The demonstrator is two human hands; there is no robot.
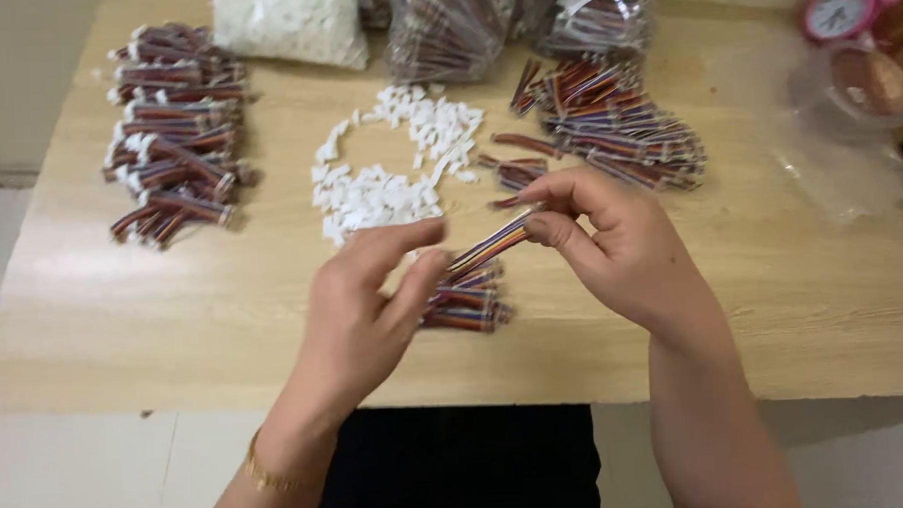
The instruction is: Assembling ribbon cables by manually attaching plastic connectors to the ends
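Head view, looking down on a pale wooden desk (123,316).

Right hand (621,248) raised above the desk middle, thumb and forefinger pinched together on one end of a short multicoloured ribbon cable (491,245), grip clamped on it. Cable slanting down and left toward the left hand (368,307). Left thumb and fingers curled inward near the cable's lower end, tips close together; contact with the cable cannot be told, since the fingers blur there. Thin gold bracelet (269,478) around the left wrist.

Directly beneath the hands, a small heap of the same striped cables (468,308) resting on the desk. Just beyond, at desk centre, a loose scatter of small white plastic connectors (389,176). Farther right, a larger pile of loose cables (617,123). Far left, stacked bundles of cables with white ends (172,134), well apart from the hands.

Along the back edge, a clear bag of white connectors (288,24), and beside it clear bags of cables (454,29). Top right corner, a pink alarm clock (843,8), with crumpled clear plastic wrap (848,140) spread below it.

Near edge of the desk close to dark clothing (459,464) at the bottom of the frame.
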